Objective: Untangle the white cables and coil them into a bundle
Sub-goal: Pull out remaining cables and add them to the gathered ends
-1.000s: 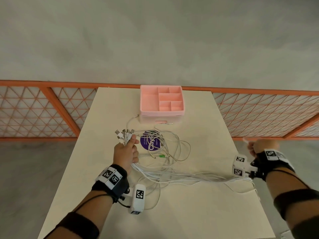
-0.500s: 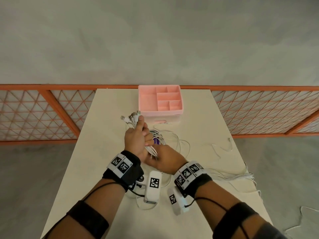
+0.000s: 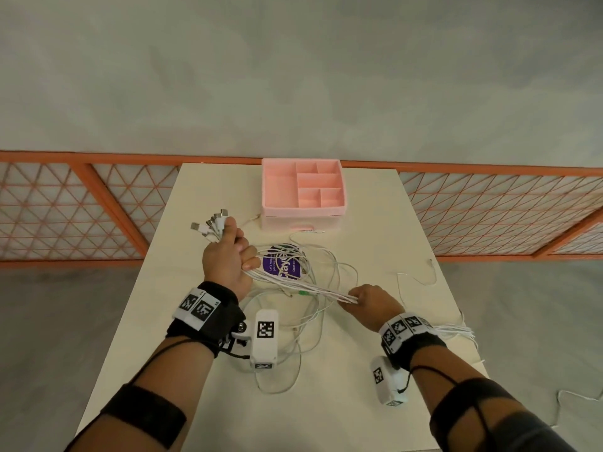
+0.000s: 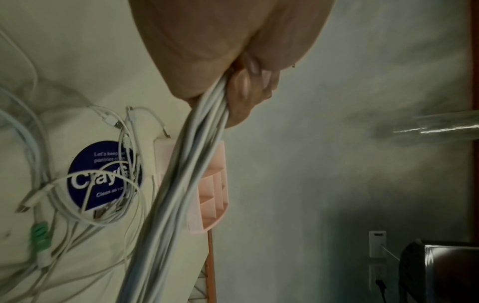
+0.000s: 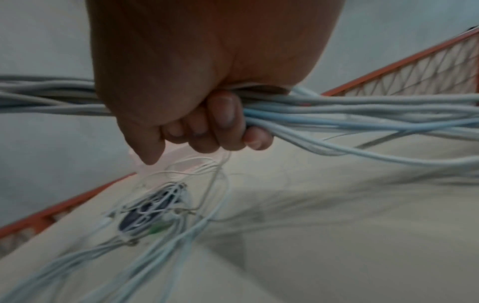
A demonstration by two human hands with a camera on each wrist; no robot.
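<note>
Since half a second back your right hand (image 3: 370, 303) has slid away from your left hand (image 3: 228, 261), running down the thin white charging cables (image 3: 295, 280). Both grips are curled tight round that strand bunch, plug ends fanned above the left fist. Loose loops lie on the pale worktop (image 3: 375, 230); straightening underway, coiling not begun.

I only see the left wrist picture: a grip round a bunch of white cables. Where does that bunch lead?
Observer: To the right grip, which holds the same cables further along, above the table.
Visitor: What sticks out the other side of the left grip?
Observer: The plugs fan out past the left grip.
Visitor: Anything in the pink box?
Observer: In the head view, the box has compartments that look empty.
</note>
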